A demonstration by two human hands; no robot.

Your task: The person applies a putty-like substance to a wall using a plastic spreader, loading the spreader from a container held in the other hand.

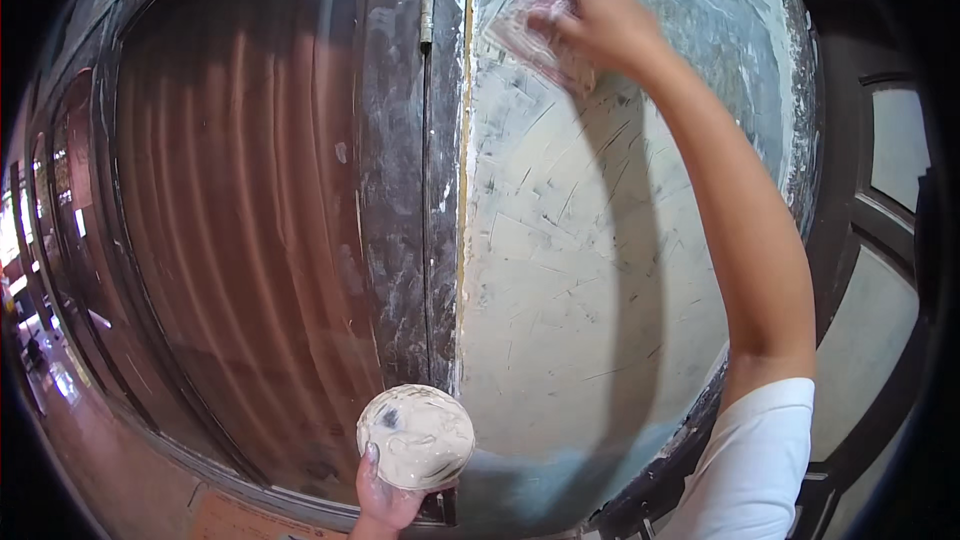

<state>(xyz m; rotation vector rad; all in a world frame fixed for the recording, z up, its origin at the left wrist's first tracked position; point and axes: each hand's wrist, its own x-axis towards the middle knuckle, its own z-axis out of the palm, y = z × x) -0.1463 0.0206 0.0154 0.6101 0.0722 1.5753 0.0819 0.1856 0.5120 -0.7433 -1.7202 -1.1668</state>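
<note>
My right hand (612, 22) reaches up and grips a flat, reddish putty spreader (530, 38) smeared with pale paste. Its edge lies against the upper part of a wall panel (560, 270), which is coated in cream putty with scratches and dark flecks showing through. Lower down, my left hand (386, 496) holds a round, shallow dish (368, 460) from beneath, its thumb on the rim. Cream putty (430, 435) covers the dish, with one dark grey spot in it. The fingers under the dish are hidden.
Left of the panel stands a dark wooden frame (395, 190) with a metal hinge (428, 12) and a glazed pane with a brown curtain (240, 190) behind it. A dark door with pale panels (870, 320) is at the right. Cardboard (245, 518) lies on the floor.
</note>
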